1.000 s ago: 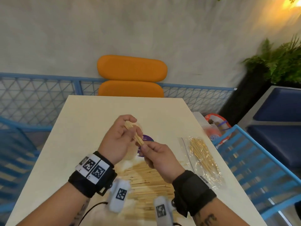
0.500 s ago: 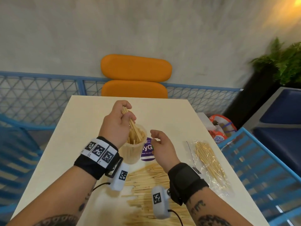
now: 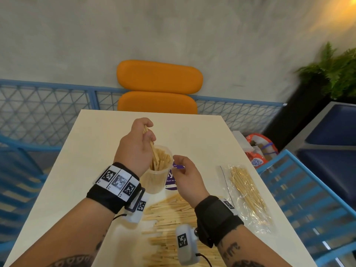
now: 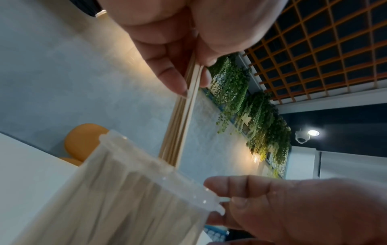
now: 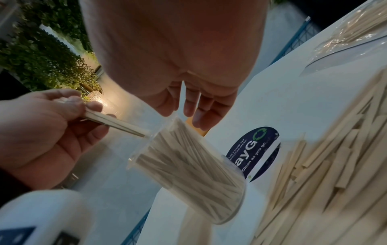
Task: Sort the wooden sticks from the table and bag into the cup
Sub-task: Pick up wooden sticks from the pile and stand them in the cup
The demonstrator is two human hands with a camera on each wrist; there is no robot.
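The left hand (image 3: 137,144) pinches a small bundle of flat, pale wooden sticks (image 4: 184,116) between thumb and fingertips, fingers curled round the upper ends; the sticks are thin, straight-edged strips with a matte, unfinished grain. Their lower ends reach the mouth of the cup (image 3: 159,170) directly below the hand, and whether they touch the sticks already inside cannot be told. The cup is translucent plastic, round, slightly tapered, with a raised rolled rim; it stands upright on the table (image 3: 202,135) and is densely packed with more upright strips that show as pale vertical bands through its wall. The right hand (image 3: 187,176) is just beside the cup on its right, fingers loosely spread and relaxed, holding nothing; its fingertips lie close to the rim, and contact cannot be confirmed. Under the right wrist, nearer the person, a loose pile of flat sticks (image 3: 169,218) lies in rough overlapping layers on the smooth cream tabletop. To the right of the right hand, well apart from the cup, lies a clear, crinkled, glossy plastic bag (image 3: 248,195) holding thinner, rounder, yellowish skewer-like sticks. A round dark purple sticker (image 5: 253,150) with white lettering sits flat on the table between the cup and the right hand's palm.
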